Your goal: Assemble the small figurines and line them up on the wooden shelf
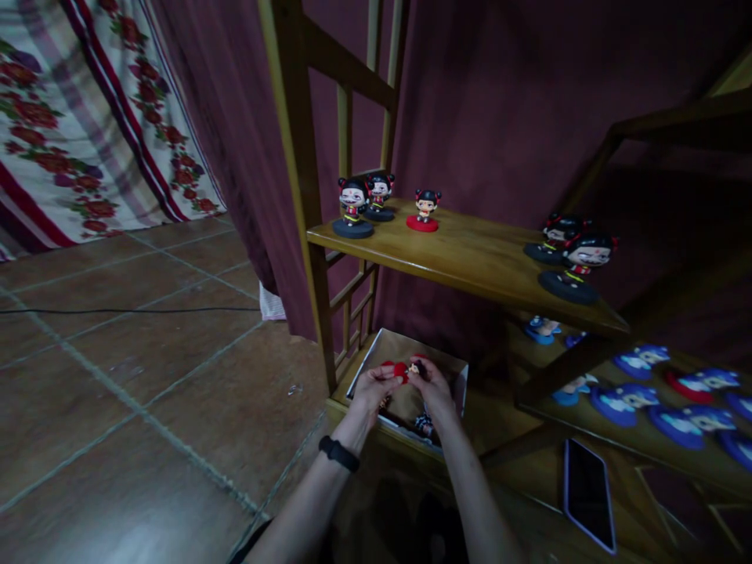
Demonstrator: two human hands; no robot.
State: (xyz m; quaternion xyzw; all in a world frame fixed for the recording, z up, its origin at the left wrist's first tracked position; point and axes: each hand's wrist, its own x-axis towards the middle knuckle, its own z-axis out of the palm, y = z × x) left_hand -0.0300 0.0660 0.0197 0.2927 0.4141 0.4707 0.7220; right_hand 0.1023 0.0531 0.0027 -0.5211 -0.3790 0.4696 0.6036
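Note:
Between my two hands is a small figurine (pixel 414 368) with black hair and a round red base. My left hand (pixel 371 387), with a black band on the wrist, pinches the red base. My right hand (pixel 433 385) grips the figurine by its dark-haired head end. Both hands are over an open cardboard box (pixel 464 384) with white edges on the low shelf. Inside it, a black-and-white patterned item (pixel 424 424) shows beside my right wrist. Something red lies behind my left fingers, mostly hidden.
Above, a wooden shelf (pixel 458 243) bears a red-based figurine (pixel 425 211) and dark-based ones (pixel 353 205) at both ends. Several blue figurines (pixel 626 403) line the lower right shelf. A phone (pixel 589 495) lies near the front. A black cable (pixel 146 310) crosses the tiled floor.

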